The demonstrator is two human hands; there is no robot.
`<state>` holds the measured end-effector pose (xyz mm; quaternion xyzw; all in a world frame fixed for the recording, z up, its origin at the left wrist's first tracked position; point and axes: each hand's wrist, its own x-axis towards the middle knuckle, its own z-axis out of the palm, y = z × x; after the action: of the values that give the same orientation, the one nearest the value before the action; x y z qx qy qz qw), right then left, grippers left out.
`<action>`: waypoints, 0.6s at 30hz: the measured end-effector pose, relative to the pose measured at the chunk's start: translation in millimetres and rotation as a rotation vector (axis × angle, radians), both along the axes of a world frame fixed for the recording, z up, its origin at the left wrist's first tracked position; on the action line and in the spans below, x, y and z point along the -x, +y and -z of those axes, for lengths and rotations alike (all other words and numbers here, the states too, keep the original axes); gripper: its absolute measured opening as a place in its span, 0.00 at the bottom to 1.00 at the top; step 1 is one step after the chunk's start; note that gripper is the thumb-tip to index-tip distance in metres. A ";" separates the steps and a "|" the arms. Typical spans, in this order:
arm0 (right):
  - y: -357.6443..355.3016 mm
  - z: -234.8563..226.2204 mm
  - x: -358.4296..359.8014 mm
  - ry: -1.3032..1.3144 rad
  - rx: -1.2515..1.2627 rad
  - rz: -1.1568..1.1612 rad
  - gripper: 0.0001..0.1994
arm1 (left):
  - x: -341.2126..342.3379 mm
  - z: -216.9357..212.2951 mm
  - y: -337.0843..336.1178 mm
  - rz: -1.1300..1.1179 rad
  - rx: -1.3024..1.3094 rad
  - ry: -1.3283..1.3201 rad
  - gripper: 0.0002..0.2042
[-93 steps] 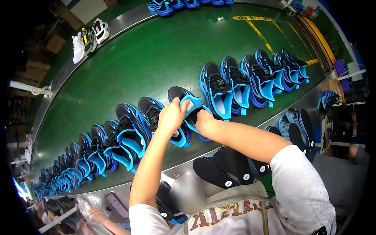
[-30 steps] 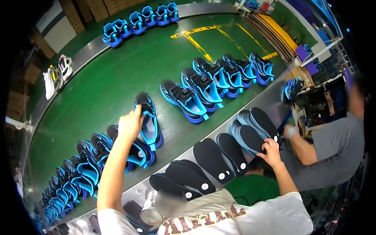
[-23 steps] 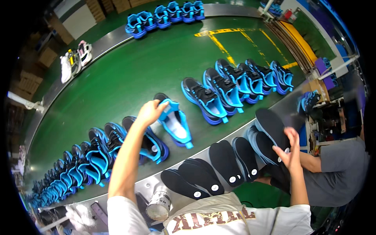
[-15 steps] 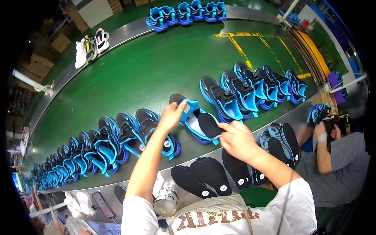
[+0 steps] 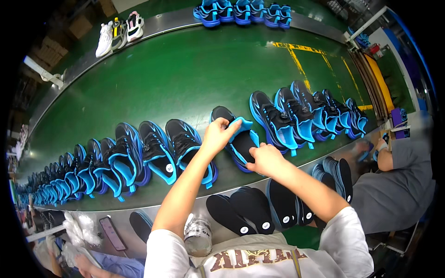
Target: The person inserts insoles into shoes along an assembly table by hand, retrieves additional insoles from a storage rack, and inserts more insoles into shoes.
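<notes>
A black sports shoe with bright blue lining (image 5: 227, 114) sits in front of me on the green belt, its toe pointing away. My left hand (image 5: 219, 136) pinches its blue tongue and holds it up, away from the opening. Inside the shoe lies a black insole (image 5: 244, 143), most of its length within. At the heel, my right hand (image 5: 269, 160) has its fingers curled onto the insole's rear end, against the collar; its fingertips are partly hidden. Near my right forearm are stacked black insoles (image 5: 281, 197), and another pair of insole stacks (image 5: 250, 204) lies closer to me.
Matching shoes line the green belt (image 5: 153, 83) on the left (image 5: 125, 157) and right (image 5: 273, 116). Beyond, more shoes (image 5: 243, 11) stand on the metal edge. A plastic-wrapped jar (image 5: 198, 236) and a phone (image 5: 112, 234) lie nearby. A co-worker in grey (image 5: 398, 194) is at right.
The insole has gone deeper into the shoe, my right hand moving with it to the heel. My left hand still holds the tongue. The view has shifted slightly.
</notes>
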<state>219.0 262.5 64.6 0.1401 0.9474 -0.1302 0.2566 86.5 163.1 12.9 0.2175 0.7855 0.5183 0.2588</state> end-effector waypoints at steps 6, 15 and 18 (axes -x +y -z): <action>11.5 35.7 8.3 0.124 0.057 -0.253 0.10 | 3.7 -4.8 -0.9 0.084 0.089 0.053 0.24; 6.1 61.7 23.5 0.049 -0.093 -0.300 0.11 | 3.9 2.8 -0.4 0.125 0.138 0.033 0.23; 7.8 67.0 29.1 -0.231 -0.246 -0.460 0.14 | 1.8 7.5 0.7 0.166 0.143 0.037 0.23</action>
<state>189.9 270.3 -2.4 -0.0346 0.9275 0.0640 0.3666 84.7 163.7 5.4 0.2726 0.8043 0.4336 0.3012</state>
